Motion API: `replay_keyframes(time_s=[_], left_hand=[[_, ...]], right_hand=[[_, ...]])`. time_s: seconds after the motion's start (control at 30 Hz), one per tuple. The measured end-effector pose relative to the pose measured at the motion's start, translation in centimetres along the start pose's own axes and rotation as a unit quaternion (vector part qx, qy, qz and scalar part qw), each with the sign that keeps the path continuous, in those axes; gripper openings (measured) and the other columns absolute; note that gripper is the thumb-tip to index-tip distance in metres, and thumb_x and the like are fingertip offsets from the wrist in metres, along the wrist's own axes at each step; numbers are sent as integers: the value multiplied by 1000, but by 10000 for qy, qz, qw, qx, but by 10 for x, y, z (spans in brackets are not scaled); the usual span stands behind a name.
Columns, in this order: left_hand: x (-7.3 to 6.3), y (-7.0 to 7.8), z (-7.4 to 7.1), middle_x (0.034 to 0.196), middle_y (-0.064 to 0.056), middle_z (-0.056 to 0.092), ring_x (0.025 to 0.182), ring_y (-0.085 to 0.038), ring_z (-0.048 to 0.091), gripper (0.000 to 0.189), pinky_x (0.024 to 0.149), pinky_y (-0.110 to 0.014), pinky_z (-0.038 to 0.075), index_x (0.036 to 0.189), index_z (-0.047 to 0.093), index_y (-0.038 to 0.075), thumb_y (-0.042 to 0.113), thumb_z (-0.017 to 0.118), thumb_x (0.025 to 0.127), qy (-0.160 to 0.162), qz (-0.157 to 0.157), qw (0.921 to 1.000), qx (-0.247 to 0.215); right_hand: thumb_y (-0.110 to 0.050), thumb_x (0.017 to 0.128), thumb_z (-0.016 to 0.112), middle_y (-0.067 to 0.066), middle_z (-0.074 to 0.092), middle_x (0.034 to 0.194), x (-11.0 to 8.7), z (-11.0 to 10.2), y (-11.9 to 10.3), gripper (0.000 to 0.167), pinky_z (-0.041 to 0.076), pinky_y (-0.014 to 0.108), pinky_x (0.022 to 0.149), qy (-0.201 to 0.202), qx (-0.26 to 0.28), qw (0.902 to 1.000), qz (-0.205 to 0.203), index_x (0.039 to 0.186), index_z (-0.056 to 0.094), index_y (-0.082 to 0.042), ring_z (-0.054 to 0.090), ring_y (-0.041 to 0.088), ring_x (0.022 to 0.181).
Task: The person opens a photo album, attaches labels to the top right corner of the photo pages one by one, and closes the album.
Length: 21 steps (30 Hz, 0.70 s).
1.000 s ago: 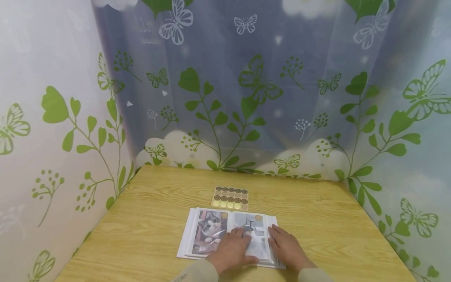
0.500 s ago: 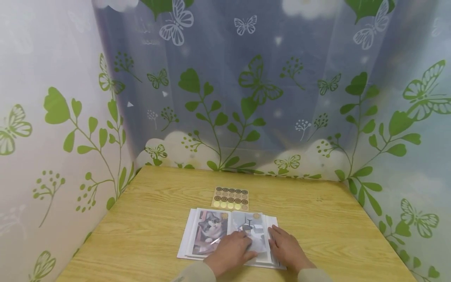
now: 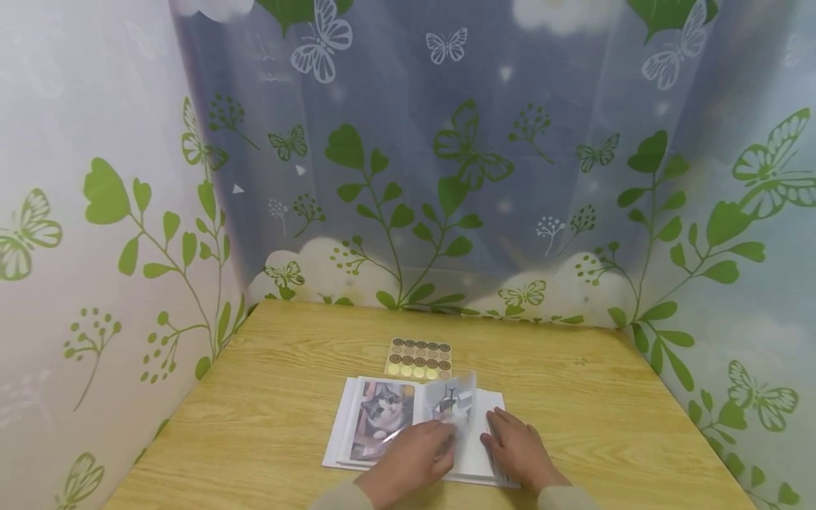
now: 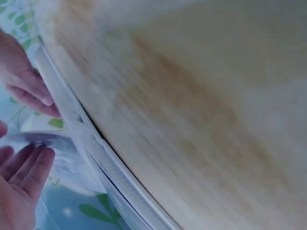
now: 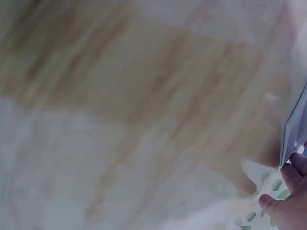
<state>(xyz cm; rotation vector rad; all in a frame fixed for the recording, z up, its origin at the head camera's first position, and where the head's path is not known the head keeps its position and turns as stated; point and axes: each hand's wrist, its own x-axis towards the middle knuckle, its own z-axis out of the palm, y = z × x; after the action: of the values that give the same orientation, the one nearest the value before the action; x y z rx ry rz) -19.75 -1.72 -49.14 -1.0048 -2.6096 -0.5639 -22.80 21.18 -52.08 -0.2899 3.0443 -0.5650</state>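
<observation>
An open photo album (image 3: 337,435) with clear sleeves lies on the wooden table. On its left side is a cat photo (image 3: 382,407) with a round gold sticker near its top right corner. A page (image 3: 460,407) with a grey picture stands partly raised from the right side, leaning leftward. My left hand (image 3: 411,453) is at this page, and in the left wrist view its nearly straight fingers (image 4: 41,170) touch the sleeve. My right hand (image 3: 519,446) rests on the album's right edge; in the right wrist view its fingertips (image 5: 290,172) are at the cover's edge, thumb apart.
Just behind the album lies a sheet of round stickers (image 3: 419,351), in dark, tan and gold rows. The wooden table (image 3: 593,411) ends at cloth walls (image 3: 395,142) printed with leaves and butterflies, at the back and both sides.
The grey-picture page has lifted off the right side and tilts leftward, baring a white page beneath. My left hand has slid slightly left and its fingers have drawn in. The right hand stays at the edge.
</observation>
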Motion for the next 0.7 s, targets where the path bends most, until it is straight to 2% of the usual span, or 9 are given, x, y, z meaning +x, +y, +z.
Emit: replay_keyframes(time_s=[0.1, 0.17, 0.23, 0.37, 0.53, 0.7], left_hand=[[-6, -1, -3, 107, -2, 71, 96, -13, 67, 35, 82, -24, 55, 121, 66, 7, 12, 65, 86, 256, -390, 9964, -702], [-10, -2, -5, 112, -8, 70, 100, -16, 68, 38, 83, -25, 56, 124, 64, 4, 8, 63, 86, 476, -635, 9891, -1243], [-14, -5, -7, 111, -12, 70, 96, -16, 68, 37, 77, -22, 57, 124, 64, 0, 5, 61, 87, 683, -832, 9789, -1738], [-22, -12, -14, 105, -14, 71, 88, -14, 68, 31, 70, -20, 57, 122, 64, -5, 7, 58, 93, 923, -1281, 9511, -2655], [-31, -21, -27, 99, -7, 71, 87, -14, 67, 30, 72, -24, 57, 118, 66, -5, 14, 60, 95, 1164, -2005, 9260, -2979], [-40, -33, -39, 96, -10, 71, 79, -14, 66, 40, 64, -21, 56, 126, 61, -7, 3, 62, 86, 1333, -2515, 8953, -3427]], right_hand=[[-31, 99, 58, 25, 47, 144, 0, 1, 0, 51, 25, 71, 107, -22, 4, 10000, 41, 138, 53, 2, 40, 44, 135], [-31, 99, 58, 24, 46, 146, 0, 1, -1, 52, 24, 71, 107, -42, 4, 10000, 53, 140, 52, 0, 38, 43, 137], [-29, 99, 58, 23, 45, 147, 0, 1, -1, 51, 23, 71, 108, -15, 19, 10000, 1, 141, 51, -1, 38, 43, 137], [-27, 99, 57, 22, 46, 147, 0, 0, -3, 48, 23, 71, 108, 4, 9, 10000, -97, 140, 53, -2, 39, 42, 137], [-28, 100, 57, 21, 46, 148, 0, -1, -3, 47, 21, 73, 107, -98, -26, 9999, -10, 140, 54, -3, 39, 41, 137], [-30, 100, 56, 20, 45, 148, 1, -1, -3, 48, 19, 74, 107, -167, 33, 9998, 61, 141, 53, -3, 38, 42, 138]])
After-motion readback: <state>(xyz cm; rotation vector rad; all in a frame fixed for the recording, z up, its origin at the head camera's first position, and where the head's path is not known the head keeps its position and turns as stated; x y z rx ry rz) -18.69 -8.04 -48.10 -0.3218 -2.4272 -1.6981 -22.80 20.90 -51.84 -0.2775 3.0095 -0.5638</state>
